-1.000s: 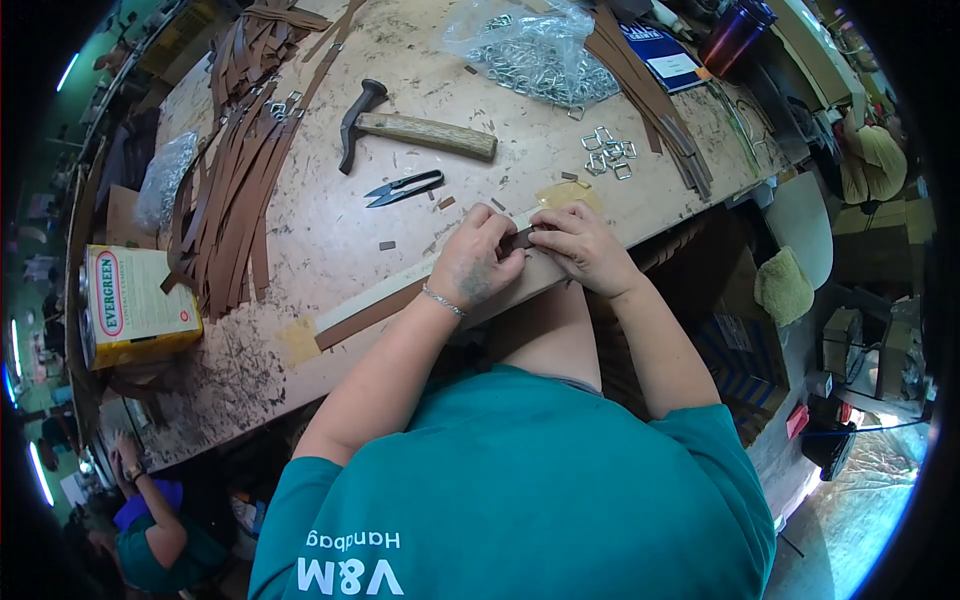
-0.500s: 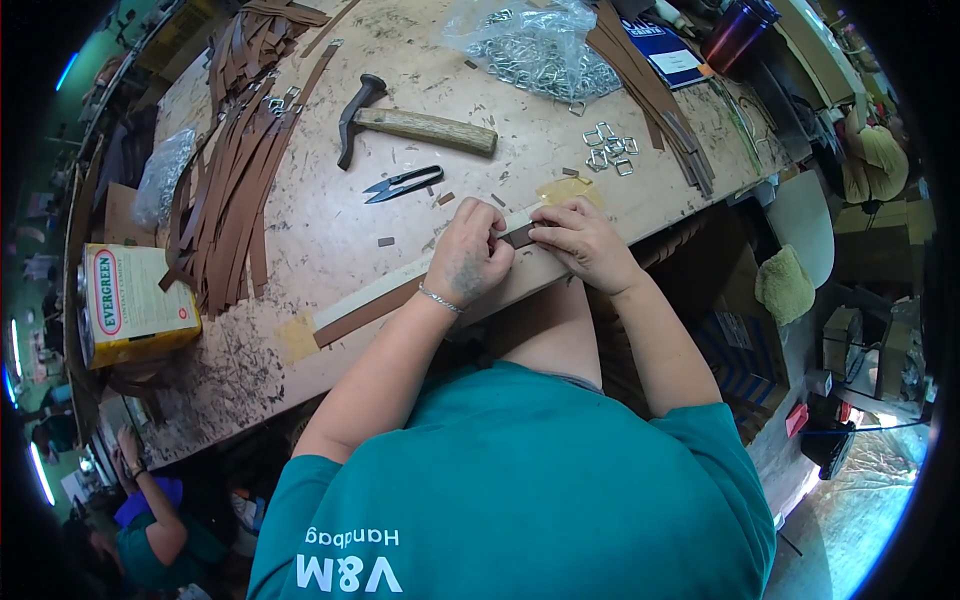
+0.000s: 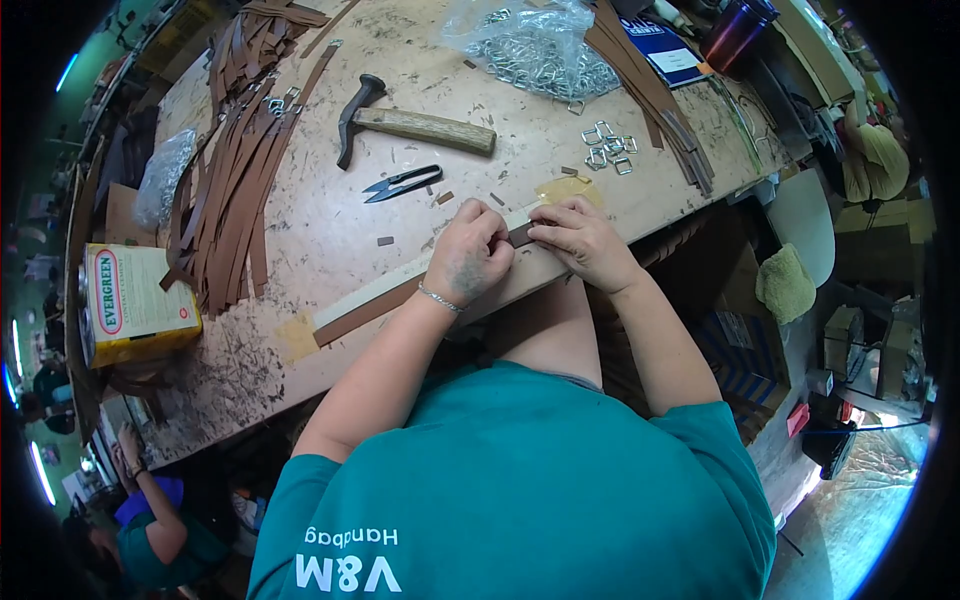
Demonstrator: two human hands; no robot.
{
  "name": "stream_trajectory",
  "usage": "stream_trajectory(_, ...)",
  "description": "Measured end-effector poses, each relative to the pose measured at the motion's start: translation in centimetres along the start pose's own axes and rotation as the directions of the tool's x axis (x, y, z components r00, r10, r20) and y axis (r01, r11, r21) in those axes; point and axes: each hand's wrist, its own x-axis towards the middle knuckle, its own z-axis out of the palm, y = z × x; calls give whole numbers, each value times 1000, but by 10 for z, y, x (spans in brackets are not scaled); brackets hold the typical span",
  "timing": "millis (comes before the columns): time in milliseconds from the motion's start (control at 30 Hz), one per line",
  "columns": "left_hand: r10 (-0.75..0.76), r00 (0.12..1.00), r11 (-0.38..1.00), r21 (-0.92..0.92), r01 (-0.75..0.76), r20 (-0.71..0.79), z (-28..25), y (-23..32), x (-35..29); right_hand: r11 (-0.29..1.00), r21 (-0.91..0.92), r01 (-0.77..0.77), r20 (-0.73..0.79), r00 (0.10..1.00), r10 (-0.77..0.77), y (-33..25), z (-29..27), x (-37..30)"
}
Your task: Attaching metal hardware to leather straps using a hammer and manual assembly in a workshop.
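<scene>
A brown leather-like strap point(image 3: 366, 316) lies along the front edge of the worktable, against a pale straight strip point(image 3: 388, 272). Fingers of my left hand point(image 3: 468, 252) are curled and pinch the strap near its right part. Close by on the right, my right hand point(image 3: 584, 240) pinches the same strap, thumb and fingers pressed together. A short dark stretch of it shows between the two hands; what sits under the fingertips is hidden. Yellowish tape point(image 3: 296, 337) lies at the left end of the pale strip, and another piece point(image 3: 572, 190) beyond my right hand.
Beyond my hands lie thread snips point(image 3: 403, 184), a wooden-handled hammer point(image 3: 425, 128) and loose metal rectangular rings point(image 3: 608, 148). A bag of rings point(image 3: 540, 55) is at the back. Brown straps point(image 3: 235, 200) and a yellow-and-white can point(image 3: 140, 305) stand left; more straps point(image 3: 655, 90) lie right.
Both hands stay at almost the same place on the strap, with only a slight shift of the fingers. The tools and rings have not moved.
</scene>
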Motion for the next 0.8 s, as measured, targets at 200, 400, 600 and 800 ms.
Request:
stream_trajectory(200,-6,1000,1000,2,6,16,0,-1,0,1000,2,4,5,1000,-4,1,0,0)
stream_trajectory(400,6,1000,1000,17,-6,4,0,-1,-1,1000,1,4,-1,1000,-4,0,0,0)
stream_trajectory(600,68,997,998,20,-67,-29,3,-7,-2,1000,-10,14,-10,1000,-14,0,1,0)
stream_trajectory(800,77,997,997,21,-77,-10,0,2,1,999,-33,26,-8,1000,-27,3,1,-2)
